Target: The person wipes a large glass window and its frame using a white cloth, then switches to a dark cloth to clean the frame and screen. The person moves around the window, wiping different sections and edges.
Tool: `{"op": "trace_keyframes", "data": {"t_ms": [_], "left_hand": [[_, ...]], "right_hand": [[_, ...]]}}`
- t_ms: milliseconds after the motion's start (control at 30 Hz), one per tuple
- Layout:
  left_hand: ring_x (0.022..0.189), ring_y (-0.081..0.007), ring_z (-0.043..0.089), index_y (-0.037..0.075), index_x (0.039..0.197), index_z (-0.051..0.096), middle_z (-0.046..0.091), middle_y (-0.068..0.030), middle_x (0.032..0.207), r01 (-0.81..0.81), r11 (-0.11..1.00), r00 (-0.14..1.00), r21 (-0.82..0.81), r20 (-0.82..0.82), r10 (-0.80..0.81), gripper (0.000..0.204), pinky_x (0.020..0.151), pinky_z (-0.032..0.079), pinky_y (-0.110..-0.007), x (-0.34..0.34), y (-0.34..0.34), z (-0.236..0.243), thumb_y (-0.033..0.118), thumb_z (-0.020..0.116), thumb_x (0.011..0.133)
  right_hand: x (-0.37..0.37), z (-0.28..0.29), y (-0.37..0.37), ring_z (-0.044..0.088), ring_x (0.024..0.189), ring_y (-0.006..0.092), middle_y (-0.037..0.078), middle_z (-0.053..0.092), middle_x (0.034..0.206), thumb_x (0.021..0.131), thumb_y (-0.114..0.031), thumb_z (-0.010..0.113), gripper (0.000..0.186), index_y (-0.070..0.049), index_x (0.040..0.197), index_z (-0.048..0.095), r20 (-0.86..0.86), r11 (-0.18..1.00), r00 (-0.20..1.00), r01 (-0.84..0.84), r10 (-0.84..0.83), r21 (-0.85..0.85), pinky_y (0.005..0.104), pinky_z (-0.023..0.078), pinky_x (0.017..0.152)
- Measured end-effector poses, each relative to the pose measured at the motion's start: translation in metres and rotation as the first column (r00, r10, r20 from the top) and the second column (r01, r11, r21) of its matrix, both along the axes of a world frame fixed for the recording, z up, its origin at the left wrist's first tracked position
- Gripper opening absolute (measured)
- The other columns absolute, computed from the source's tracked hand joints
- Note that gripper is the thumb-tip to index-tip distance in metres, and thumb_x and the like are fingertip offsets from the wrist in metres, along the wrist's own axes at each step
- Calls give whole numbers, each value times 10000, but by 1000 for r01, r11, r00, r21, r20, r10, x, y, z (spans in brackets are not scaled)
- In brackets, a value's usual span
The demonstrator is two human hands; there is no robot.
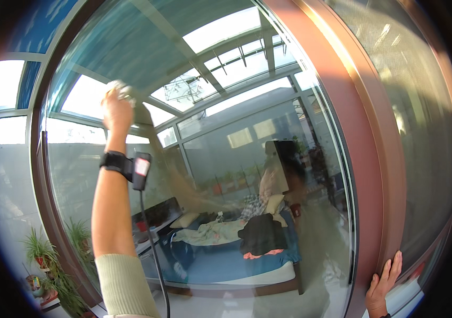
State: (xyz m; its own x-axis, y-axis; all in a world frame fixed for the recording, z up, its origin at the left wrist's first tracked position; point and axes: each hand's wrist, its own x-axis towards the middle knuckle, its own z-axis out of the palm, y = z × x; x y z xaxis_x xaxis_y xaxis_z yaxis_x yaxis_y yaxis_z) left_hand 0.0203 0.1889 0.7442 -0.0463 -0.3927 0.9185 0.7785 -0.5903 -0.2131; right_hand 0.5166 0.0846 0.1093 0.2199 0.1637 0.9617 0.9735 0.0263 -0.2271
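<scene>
My left hand point(117, 111) is raised at the upper left of a large glass pane point(215, 180), gripping a crumpled whitish cloth point(126, 91) against it. A black strap with a small device point(141, 170) circles my left wrist, a cable hanging from it. At the lower right, my right hand point(385, 283) rests with fingers stretched along the reddish-brown frame point(363, 164) beside the pane. The pane shows a mix of reflections and the room behind it.
A mesh screen panel point(427, 175) stands right of the frame. Potted plants point(43, 254) are at the lower left. Behind the glass are a bed point(194, 265) with dark clothing point(263, 233) on it, and pillows.
</scene>
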Motion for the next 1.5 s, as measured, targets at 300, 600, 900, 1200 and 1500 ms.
{"op": "trace_keyframes", "data": {"t_ms": [300, 600, 900, 1200, 1500], "left_hand": [[1112, -310, 596, 32, 1155, 644, 607, -167, 1192, -179, 967, 505, 180, -827, 247, 441, 999, 452, -472, 214, -58, -232, -9, 619, 716], [1125, -321, 588, 90, 1174, 651, 634, -128, 1217, 161, 906, 986, -392, 113, -126, 396, 944, 470, -434, 143, -39, 16, 47, 553, 792], [923, -309, 600, 39, 1069, 658, 637, -97, 984, -188, 981, 702, -55, -706, 95, 381, 791, 442, -410, 272, -67, -263, -22, 549, 708], [1111, -216, 617, 56, 1292, 569, 645, -103, 1232, 331, -528, 522, -782, 618, -589, 376, 929, 488, -354, 187, -156, -628, 118, 598, 923], [1074, -221, 637, 48, 1349, 515, 624, -98, 1255, 582, -794, 275, -176, 961, -11, 439, 879, 548, -368, 127, -310, -746, 209, 591, 948]], "right_hand": [[6, 6, -9, 264, 1399, 495, 283, 237, 1547, 993, -158, 404, 514, -16, 1478, 313, 60, 998, 996, -57, 59, -39, 584, 224, 1124], [10, 3, -10, 260, 1388, 513, 307, 238, 1531, 993, -143, 425, 494, -19, 1462, 327, 49, 986, 986, -159, 161, -46, 629, 208, 1111], [8, 24, -30, 296, 1358, 525, 318, 293, 1494, 963, -129, 471, 439, 28, 1369, 409, 76, 979, 977, -193, 198, -69, 634, 242, 1101], [-35, 18, -118, 609, 1065, 319, 189, 624, 1116, 757, -31, 661, 384, 6, 1136, 609, -594, 510, 446, -857, 670, -68, 394, 471, 944], [-152, -91, -178, 547, 1150, 178, 83, 606, 1264, 939, -199, 624, 439, -9, 1324, 533, -933, -499, 22, -840, 360, -213, 333, 454, 972]]}}
